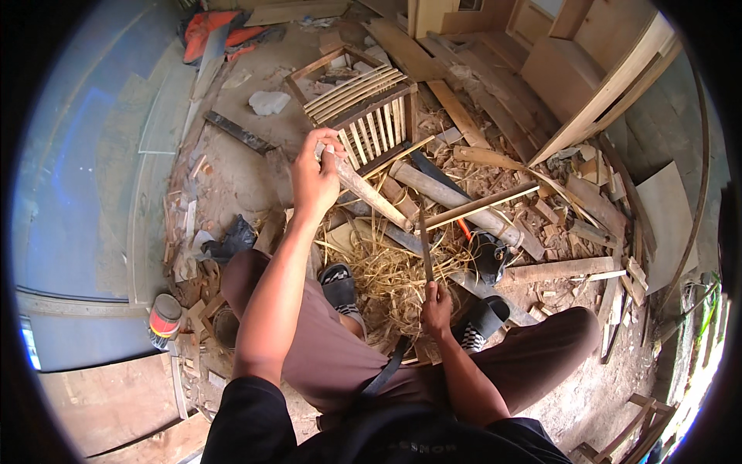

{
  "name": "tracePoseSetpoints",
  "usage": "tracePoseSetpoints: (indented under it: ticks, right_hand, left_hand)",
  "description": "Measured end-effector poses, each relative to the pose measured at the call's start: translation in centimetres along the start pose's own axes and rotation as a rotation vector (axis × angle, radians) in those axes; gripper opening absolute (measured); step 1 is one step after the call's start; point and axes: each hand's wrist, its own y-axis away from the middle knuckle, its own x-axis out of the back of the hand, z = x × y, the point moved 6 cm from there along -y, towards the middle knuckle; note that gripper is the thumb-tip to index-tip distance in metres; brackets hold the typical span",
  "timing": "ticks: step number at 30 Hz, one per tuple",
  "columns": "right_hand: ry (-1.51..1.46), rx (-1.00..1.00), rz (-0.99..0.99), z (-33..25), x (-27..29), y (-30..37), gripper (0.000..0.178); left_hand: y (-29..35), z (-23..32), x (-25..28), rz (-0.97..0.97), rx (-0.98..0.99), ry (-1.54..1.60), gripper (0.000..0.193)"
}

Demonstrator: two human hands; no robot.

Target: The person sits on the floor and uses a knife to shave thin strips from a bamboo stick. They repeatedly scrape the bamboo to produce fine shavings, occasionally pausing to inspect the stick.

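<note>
My left hand (315,176) is raised and closed around the upper end of a thick wooden club (371,193), which slants down to the right. Lower and to the right, my right hand (437,309) grips the handle of a long narrow knife (427,251), its blade pointing away from me. Near the blade's tip, a split bamboo strip (483,206) meets it and runs off to the right; whether the blade is cut into it I cannot tell. Below them lies a heap of thin bamboo shavings (386,278) between my sandalled feet.
A wooden frame with bamboo slats (371,108) stands ahead. A round bamboo pole (456,201), planks (456,112) and scraps cover the floor on the right. A paint can (165,315) stands at left, and a black plastic bag (232,238) lies nearby. Boards lean at the far right.
</note>
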Motion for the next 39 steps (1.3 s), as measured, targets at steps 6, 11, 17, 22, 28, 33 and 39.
tracePoseSetpoints:
  ticks: [6,11,17,22,28,33,39]
  right_hand:
    - [0.359,0.265,0.088,-1.9,0.1,0.1,0.043]
    - [0.078,-0.231,-0.1,2.7,-0.9,-0.7,0.048]
    - [-0.175,-0.324,-0.069,2.2,-0.4,-0.3,0.046]
    - [-0.124,-0.181,-0.003,0.9,0.0,-0.6,0.042]
    - [-0.127,-0.201,0.053,1.0,1.1,-0.8,0.039]
    - [-0.104,-0.176,0.046,-0.5,0.9,0.0,0.039]
    - [-0.036,-0.092,0.076,-0.6,1.5,0.1,0.04]
  left_hand:
    - [0.1,-0.3,-0.1,-0.024,-0.021,0.003,0.023]
    - [-0.8,-1.6,0.8,-0.003,0.071,0.13,0.025]
    - [-1.1,-1.9,3.9,0.07,0.123,0.19,0.025]
    - [-0.4,-0.6,4.4,0.06,0.088,0.145,0.023]
    - [0.2,-0.6,3.0,0.054,0.131,0.24,0.024]
    - [1.2,-0.9,0.3,0.008,0.101,0.171,0.018]
    - [1.4,-0.3,-0.3,0.008,0.01,0.272,0.04]
